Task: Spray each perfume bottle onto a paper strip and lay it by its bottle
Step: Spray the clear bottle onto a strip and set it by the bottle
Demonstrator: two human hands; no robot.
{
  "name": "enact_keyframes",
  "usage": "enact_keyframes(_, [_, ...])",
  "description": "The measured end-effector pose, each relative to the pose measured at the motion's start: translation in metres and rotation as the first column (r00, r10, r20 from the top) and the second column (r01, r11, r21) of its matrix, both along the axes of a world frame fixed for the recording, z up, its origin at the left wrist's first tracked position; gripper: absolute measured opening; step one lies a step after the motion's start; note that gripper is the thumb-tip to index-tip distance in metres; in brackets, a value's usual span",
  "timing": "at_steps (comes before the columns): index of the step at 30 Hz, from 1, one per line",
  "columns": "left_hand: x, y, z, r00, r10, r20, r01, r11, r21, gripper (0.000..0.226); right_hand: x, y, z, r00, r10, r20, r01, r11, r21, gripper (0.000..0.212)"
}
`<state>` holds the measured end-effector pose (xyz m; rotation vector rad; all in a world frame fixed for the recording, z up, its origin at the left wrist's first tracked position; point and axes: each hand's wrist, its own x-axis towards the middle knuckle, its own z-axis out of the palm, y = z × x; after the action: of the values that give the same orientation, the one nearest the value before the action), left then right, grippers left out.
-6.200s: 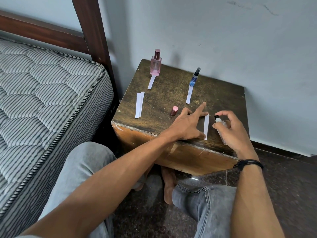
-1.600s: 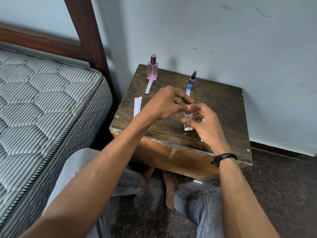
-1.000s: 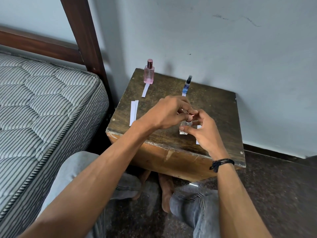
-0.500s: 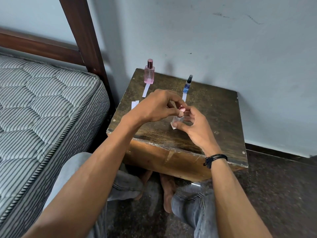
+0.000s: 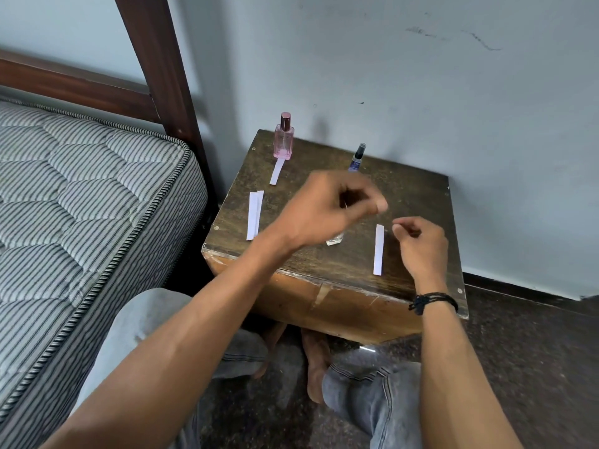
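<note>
A small clear perfume bottle (image 5: pixel 334 240) stands near the middle of the wooden stool (image 5: pixel 418 202); only its base shows. My left hand (image 5: pixel 327 212), blurred, has its fingers curled over the bottle's hidden top. My right hand (image 5: pixel 421 246) hovers to the right with loosely curled fingers and holds nothing. A white paper strip (image 5: pixel 378 249) lies between the bottle and my right hand. At the back, a pink bottle (image 5: pixel 284 139) has a strip (image 5: pixel 276 172) in front of it. A slim blue bottle (image 5: pixel 357 158) stands to its right, its strip hidden by my left hand.
Two spare paper strips (image 5: pixel 254 214) lie side by side at the stool's left edge. A striped mattress (image 5: pixel 81 202) and dark bed post (image 5: pixel 162 69) stand close on the left. The wall (image 5: pixel 453 108) runs right behind the stool. My knees are below the front edge.
My right hand has let go of the clear bottle and moved right, past the strip. The bottle now sits low on the stool under my left hand, which is moving.
</note>
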<state>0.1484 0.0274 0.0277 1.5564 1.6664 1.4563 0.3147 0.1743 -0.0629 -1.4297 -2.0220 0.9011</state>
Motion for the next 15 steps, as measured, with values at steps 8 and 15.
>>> enact_keyframes(8, [0.081,-0.007,-0.057,0.759,-0.282,-0.587,-0.025,0.888,-0.459,0.028,0.001,0.006,-0.008,0.984,0.16,0.073,-0.165,0.983,0.076,0.02])
enact_keyframes(15, [0.099,-0.014,-0.084,0.753,-0.137,-0.644,-0.183,0.896,-0.404,0.04,-0.003,0.009,-0.011,0.98,0.168,0.108,-0.172,0.984,0.034,0.012])
